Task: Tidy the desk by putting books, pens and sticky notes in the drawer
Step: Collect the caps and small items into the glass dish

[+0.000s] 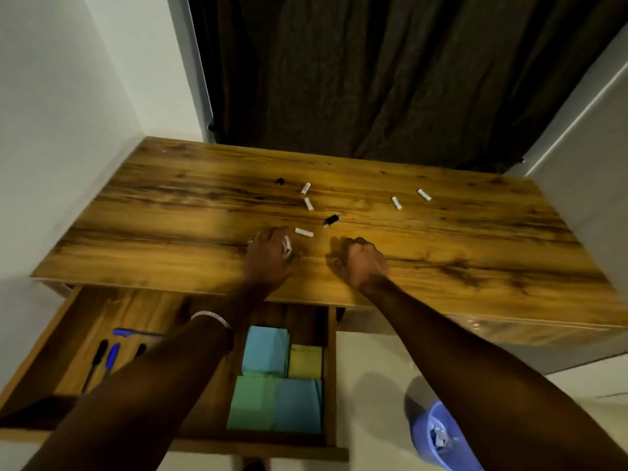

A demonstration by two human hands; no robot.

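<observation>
Lying loose on the desk (475, 239): five white caps (304, 232), two black.

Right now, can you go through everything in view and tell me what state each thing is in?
Drawer: pulled open.
Sticky notes: stacked in the drawer's right part.
Pens: lying in the drawer's left part.
White caps: scattered loose on the desk.
Black cap: lying on its side on the desk.
Left hand: closed on small white pieces.
Right hand: fisted, contents hidden.
Curtain: drawn closed.
Bin: holds crumpled paper.
</observation>
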